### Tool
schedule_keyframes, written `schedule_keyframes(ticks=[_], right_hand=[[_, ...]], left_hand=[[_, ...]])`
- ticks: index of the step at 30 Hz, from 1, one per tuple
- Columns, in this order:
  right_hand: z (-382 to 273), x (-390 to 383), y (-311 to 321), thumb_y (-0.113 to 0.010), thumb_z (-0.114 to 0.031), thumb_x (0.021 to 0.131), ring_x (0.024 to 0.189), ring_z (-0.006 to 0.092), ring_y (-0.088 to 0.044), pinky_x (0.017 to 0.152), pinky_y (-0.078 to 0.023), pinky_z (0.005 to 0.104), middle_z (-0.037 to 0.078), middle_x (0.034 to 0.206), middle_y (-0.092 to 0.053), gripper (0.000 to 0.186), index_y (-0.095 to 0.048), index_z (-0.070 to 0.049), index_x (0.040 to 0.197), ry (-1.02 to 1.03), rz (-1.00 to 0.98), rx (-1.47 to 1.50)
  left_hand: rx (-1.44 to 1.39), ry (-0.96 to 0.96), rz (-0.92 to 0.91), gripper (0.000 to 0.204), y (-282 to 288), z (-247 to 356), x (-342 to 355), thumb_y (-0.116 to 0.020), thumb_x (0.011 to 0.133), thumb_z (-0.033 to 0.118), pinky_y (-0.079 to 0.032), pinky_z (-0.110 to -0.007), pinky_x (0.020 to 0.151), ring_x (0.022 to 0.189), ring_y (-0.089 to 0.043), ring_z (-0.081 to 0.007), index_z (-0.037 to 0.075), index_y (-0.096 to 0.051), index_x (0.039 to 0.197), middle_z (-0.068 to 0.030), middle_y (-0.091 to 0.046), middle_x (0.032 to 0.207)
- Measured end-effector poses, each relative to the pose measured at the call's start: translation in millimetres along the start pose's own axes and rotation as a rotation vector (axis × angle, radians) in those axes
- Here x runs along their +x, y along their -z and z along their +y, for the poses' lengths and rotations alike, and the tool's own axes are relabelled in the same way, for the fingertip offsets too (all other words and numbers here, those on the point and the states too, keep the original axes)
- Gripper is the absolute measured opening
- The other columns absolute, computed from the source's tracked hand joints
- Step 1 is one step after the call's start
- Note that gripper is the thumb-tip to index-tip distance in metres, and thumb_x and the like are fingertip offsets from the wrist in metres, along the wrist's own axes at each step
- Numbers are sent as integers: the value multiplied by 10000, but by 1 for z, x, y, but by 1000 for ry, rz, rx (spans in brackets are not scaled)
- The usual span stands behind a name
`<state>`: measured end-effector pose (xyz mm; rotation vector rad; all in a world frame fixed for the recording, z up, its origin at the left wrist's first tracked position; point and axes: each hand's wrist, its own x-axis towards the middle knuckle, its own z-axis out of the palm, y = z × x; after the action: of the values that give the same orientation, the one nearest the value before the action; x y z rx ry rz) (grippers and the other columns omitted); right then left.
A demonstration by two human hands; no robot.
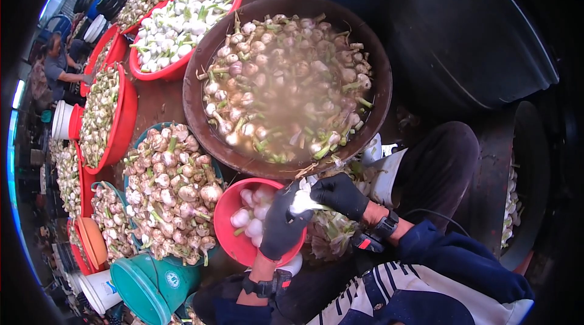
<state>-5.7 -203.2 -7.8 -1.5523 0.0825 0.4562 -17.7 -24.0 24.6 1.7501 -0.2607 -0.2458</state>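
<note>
My left hand [281, 223], in a black glove, is closed around a white garlic bulb [302, 199] with a pale stem. My gloved right hand [342, 195] pinches at the same bulb from the right side. Both hands are just past the near side of the wide brown basin [198, 133], where garlic bulbs lie in murky water. Under my left hand stands a pink-red bucket [226, 237] holding clean white bulbs [246, 214]. Loose garlic skins and leaves [328, 237] are heaped below my right hand.
At left, unpeeled garlic [173, 194] is piled high in a teal tub. A red basin [149, 70] holds white bulbs. More filled red basins [125, 124] line the left, where a person [58, 69] works. A green bucket [143, 291] leans near me; a large black tub [474, 39] stands right.
</note>
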Motion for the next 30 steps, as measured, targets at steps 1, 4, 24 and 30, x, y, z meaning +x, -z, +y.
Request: schedule_keyframes(ticks=[1,4,24,30], right_hand=[[0,-1,-2,-653,-146,759,600,97,-556,585,-453,278,84,650,-635,156,-667,5,796,0,-3,2],[-2,-4,-2,-650,-157,758,595,130,-576,586,-457,296,117,651,-632,161,-657,1,789,17,-2,-197],[-15,114,1,-641,-208,689,755,305,-625,657,-503,412,111,836,-622,149,-667,-103,792,532,65,-1147],[23,205,-33,-593,-131,710,764,271,-640,618,-511,393,111,840,-626,116,-677,-96,782,498,93,-1305]], left_hand=[[2,2,2,501,-1,0,-2,-646,732,-33,-436,-299,894,1030,-547,-191,-44,-488,1208,-122,-557,1122],[67,196,24,495,-5,2,-7,-631,747,-28,-440,-302,882,1032,-540,-194,-41,-482,1219,-127,-540,1144],[-695,589,-43,131,7,25,-5,-524,850,38,-478,-224,603,710,-587,-88,-19,-608,934,-35,-608,761],[-531,482,-89,171,8,23,-3,-491,852,78,-451,-228,712,807,-560,-105,-17,-595,949,-45,-599,888]])
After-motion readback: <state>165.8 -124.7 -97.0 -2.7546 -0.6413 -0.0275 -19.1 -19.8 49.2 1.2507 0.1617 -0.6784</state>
